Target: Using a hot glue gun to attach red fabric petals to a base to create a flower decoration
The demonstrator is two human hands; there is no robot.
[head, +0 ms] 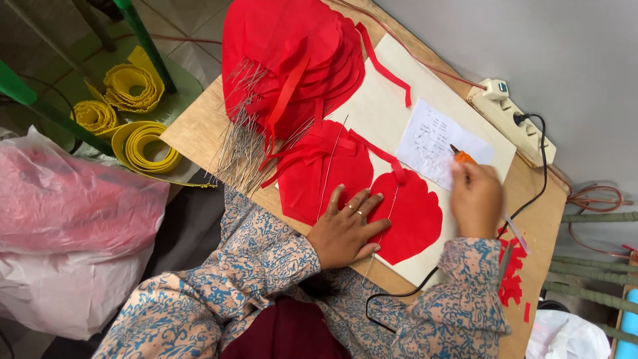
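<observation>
My left hand point(345, 229) lies flat with fingers spread on a red petal-shaped paper piece point(413, 218), pinning a thin metal wire point(389, 211) that runs along it. My right hand point(476, 199) is closed around an orange tool point(461, 156), its tip pointing up over a white paper sheet point(435, 143). A second red petal point(319, 174) with a wire lies just left. Both petals rest on a pale board point(379, 106).
A stack of red petals point(286, 53) and a bundle of thin wires point(239, 143) sit at the board's far left. A power strip point(512, 116) with a black cord lies at the table's far edge. Yellow tape rolls point(136, 143), a pink plastic bag point(66, 206), red scraps point(510, 276).
</observation>
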